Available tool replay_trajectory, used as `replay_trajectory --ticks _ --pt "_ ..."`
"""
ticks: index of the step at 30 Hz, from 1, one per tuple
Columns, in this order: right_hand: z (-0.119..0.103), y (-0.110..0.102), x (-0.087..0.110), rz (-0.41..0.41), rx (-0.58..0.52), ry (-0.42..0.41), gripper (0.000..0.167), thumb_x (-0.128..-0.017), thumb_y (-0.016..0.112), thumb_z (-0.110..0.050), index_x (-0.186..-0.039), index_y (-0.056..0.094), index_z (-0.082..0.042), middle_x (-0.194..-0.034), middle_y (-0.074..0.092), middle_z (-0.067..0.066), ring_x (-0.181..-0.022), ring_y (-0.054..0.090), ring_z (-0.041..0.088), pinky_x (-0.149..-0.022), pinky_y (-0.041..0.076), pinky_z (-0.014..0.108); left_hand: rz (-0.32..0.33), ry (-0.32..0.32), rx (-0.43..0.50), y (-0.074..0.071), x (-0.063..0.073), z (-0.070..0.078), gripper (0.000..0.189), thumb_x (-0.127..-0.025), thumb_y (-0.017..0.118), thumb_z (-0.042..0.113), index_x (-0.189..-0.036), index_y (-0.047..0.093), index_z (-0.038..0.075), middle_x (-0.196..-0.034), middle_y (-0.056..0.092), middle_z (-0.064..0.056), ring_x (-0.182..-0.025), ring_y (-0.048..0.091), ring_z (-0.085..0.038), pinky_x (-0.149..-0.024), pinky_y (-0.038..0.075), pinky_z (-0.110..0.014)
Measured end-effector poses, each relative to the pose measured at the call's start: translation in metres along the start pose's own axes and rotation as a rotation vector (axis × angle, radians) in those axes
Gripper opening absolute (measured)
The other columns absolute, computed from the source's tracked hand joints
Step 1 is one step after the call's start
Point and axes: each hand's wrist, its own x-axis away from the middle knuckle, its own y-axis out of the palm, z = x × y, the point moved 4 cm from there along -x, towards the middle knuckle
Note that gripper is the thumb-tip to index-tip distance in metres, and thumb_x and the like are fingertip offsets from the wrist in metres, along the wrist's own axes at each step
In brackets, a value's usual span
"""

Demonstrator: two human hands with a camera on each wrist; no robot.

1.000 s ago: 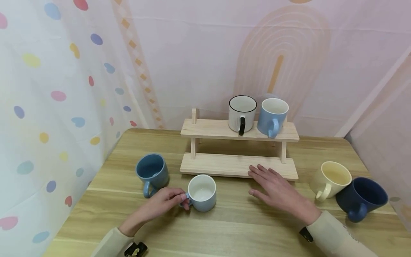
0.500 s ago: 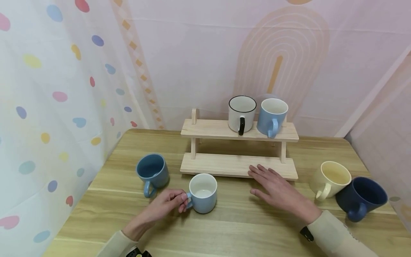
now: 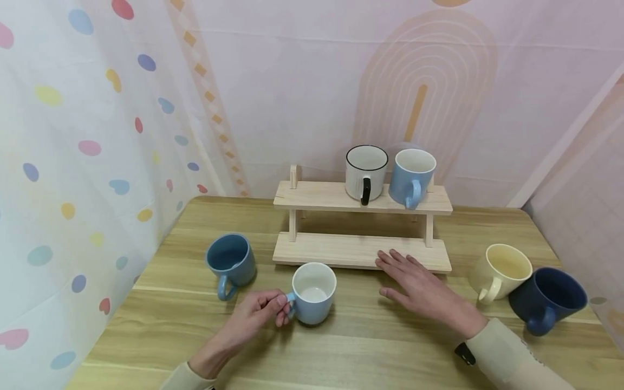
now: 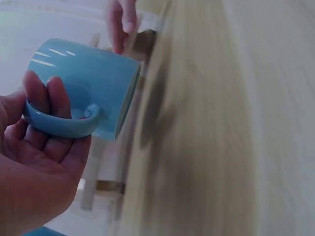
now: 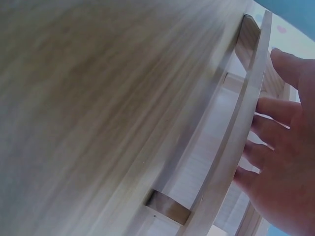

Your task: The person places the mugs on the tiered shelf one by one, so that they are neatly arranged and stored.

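My left hand (image 3: 253,318) grips the handle of a light blue mug (image 3: 312,309) with a white inside. In the left wrist view the fingers curl through the handle, and the mug (image 4: 93,78) is held off the table, its shadow below. My right hand (image 3: 420,287) lies with spread, fairly straight fingers at the front edge of the lower shelf of a two-tier wooden rack (image 3: 322,249). The right wrist view shows its fingertips touching the shelf board (image 5: 236,132). On the upper tier stand a white mug (image 3: 363,176) with a black rim and handle, and a blue mug (image 3: 409,181).
A teal-blue mug (image 3: 244,268) stands on the wooden table (image 3: 361,352) left of the rack. To the right, a cream mug (image 3: 482,276) and a navy mug (image 3: 524,300) stand side by side. Patterned curtains (image 3: 292,81) hang behind and at both sides.
My left hand has lifted the light blue mug a little and moved it slightly to the right. My right hand stays where it was on the rack.
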Motion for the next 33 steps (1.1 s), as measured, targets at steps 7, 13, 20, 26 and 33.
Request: replay_trajectory --ticks 7,13,20,26,33 --pt "0.001 0.0 0.0 -0.003 -0.001 0.001 0.062 -0.102 0.065 -0.035 -0.151 0.05 0.0 -0.159 0.044 0.017 -0.148 0.037 0.041 -0.118 0.03 0.061 0.063 0.043 0.023 0.01 -0.003 0.017 0.032 -0.111 0.046 0.009 -0.093 0.061 -0.013 -0.076 0.061 0.005 -0.078 0.065 -0.018 -0.081 0.053 -0.025" --pt "0.001 -0.001 0.0 -0.007 -0.005 -0.002 0.062 -0.103 0.064 -0.035 -0.152 0.05 0.0 -0.159 0.044 0.017 -0.148 0.037 0.041 -0.118 0.03 0.061 0.151 0.068 0.031 0.018 -0.008 0.032 0.033 -0.111 0.046 0.01 -0.094 0.059 -0.016 -0.075 0.061 0.006 -0.077 0.064 -0.012 -0.079 0.054 -0.025" --pt "0.0 -0.001 0.0 -0.008 -0.003 -0.012 0.061 -0.104 0.064 -0.035 -0.152 0.049 0.0 -0.16 0.044 0.017 -0.148 0.037 0.041 -0.119 0.03 0.06 0.291 0.036 0.016 0.023 -0.014 0.048 0.035 -0.111 0.049 0.016 -0.093 0.061 -0.011 -0.074 0.061 0.002 -0.079 0.066 -0.015 -0.083 0.054 -0.027" --pt "0.0 -0.002 0.0 -0.012 0.018 -0.015 0.062 -0.104 0.064 -0.035 -0.152 0.049 0.0 -0.16 0.043 0.017 -0.149 0.036 0.04 -0.119 0.031 0.06 0.402 0.025 0.005 0.023 -0.021 0.059 0.035 -0.111 0.051 0.018 -0.093 0.063 -0.011 -0.072 0.061 0.0 -0.08 0.066 -0.017 -0.085 0.053 -0.026" --pt "0.0 -0.001 0.0 -0.026 0.021 -0.014 0.063 -0.104 0.063 -0.036 -0.153 0.047 0.0 -0.161 0.042 0.016 -0.149 0.035 0.04 -0.119 0.03 0.06 0.473 0.06 0.012 0.019 -0.035 0.073 0.038 -0.111 0.051 0.021 -0.094 0.064 -0.01 -0.076 0.063 -0.005 -0.083 0.065 -0.021 -0.089 0.052 -0.027"
